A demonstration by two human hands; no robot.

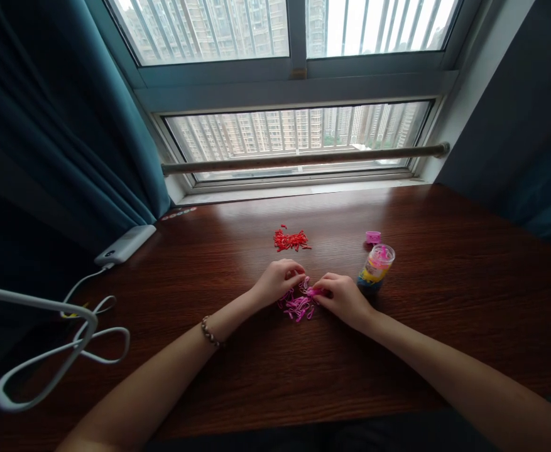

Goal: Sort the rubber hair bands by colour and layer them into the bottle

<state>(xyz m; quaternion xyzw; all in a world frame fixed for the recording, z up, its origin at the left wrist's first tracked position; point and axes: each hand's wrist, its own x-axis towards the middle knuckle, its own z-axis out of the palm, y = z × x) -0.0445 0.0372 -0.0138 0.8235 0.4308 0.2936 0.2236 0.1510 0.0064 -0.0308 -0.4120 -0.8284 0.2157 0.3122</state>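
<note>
A loose pile of small pink looped plastic clips (298,307) lies on the brown wooden table between my hands. My right hand (345,300) comes in from the right, thumb and forefinger pinched on a pink clip (313,292) at the pile's edge. Over the pile's upper left side, my left hand (278,281) has its fingers curled together; whatever is at its fingertips is too small to make out. Beyond my hands sits a separate heap of small red pieces (291,240). Close to my right hand stands an uncapped clear jar (376,267) with a yellow label and pink pieces inside.
Behind the jar is a pink lid (373,237). A white power strip (125,243) with a looping white cable (110,361) lies at the left, beside a blue curtain (129,169). The window with a horizontal rail (303,160) borders the table's far side.
</note>
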